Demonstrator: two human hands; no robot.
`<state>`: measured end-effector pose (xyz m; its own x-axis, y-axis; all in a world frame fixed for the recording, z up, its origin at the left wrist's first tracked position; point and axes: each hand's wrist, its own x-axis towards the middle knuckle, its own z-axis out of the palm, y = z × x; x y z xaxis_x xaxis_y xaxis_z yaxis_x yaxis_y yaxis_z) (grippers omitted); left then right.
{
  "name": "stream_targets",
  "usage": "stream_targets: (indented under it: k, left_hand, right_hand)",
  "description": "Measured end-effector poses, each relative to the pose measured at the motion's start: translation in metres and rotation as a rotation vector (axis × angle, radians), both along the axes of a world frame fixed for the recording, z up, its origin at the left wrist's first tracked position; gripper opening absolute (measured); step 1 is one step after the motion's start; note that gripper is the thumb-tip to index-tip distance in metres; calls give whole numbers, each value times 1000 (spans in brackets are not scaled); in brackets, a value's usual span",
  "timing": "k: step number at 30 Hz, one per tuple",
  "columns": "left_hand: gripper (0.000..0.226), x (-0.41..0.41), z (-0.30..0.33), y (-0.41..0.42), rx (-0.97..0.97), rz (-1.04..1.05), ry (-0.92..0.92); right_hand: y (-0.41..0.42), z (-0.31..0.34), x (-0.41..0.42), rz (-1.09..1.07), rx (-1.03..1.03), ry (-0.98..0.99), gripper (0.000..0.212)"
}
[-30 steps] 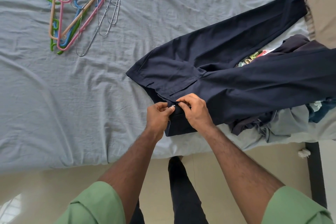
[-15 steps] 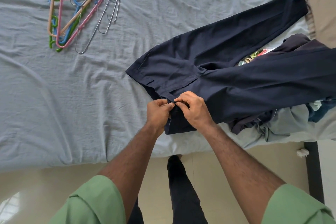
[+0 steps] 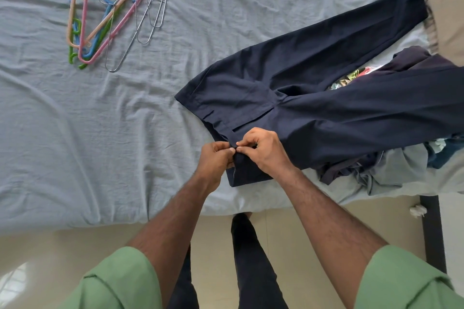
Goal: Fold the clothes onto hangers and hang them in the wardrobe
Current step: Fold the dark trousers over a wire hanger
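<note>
Navy trousers (image 3: 313, 98) lie spread on the grey bedsheet (image 3: 100, 133), waistband near the bed's front edge, legs running off to the right. My left hand (image 3: 216, 162) and my right hand (image 3: 263, 150) meet at the waistband's front closure, each pinching the cloth with thumb and fingertips. What is between the fingertips is hidden. A heap of coloured plastic and wire hangers (image 3: 108, 7) lies at the far left of the bed.
A pile of other clothes (image 3: 391, 170) sits under and beside the trouser legs at the right. A tan cloth (image 3: 449, 20) lies at the far right edge. The bed's dark frame (image 3: 431, 233) and beige floor are below.
Both hands stay pinched at the waistband closure and have crept slightly up and away from me. The trousers have barely shifted.
</note>
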<state>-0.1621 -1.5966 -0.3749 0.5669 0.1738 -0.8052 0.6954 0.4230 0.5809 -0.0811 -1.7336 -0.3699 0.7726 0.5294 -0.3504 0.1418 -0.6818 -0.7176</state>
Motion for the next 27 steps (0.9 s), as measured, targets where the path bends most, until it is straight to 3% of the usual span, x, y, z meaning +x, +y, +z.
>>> stream_targets:
  k: [3,6,10,12,17,20,23,25,27]
  left_hand:
    - [20,0,0,0,-76,101,62]
    - [35,-2,-2,1,-94,70,83]
    - [19,-7,-5,-1,-71,82,121]
    - [12,-6,-6,-1,-106,119,142]
    - [7,1,-12,-3,-176,201,172]
    - [5,7,-12,-1,-218,210,162]
    - [13,18,-15,4,-270,241,170]
    - [19,28,-21,7,-223,287,170]
    - [9,39,-25,10,-109,300,161]
  right_hand:
    - [-1,1,-5,-26,-22,-10,10]
    - [-4,-1,-13,1,-56,-82,17]
    - [-7,0,-27,-20,-227,-371,38]
    - [-5,4,-38,-88,-308,-423,48]
    - [2,-3,-63,-21,-352,-331,52]
    - [6,-5,-65,-96,-255,-232,39]
    - [9,-5,-68,-129,-156,-258,40]
    - [7,-6,-71,-128,-157,-290,42]
    - [3,-8,-74,-113,-177,-300,42]
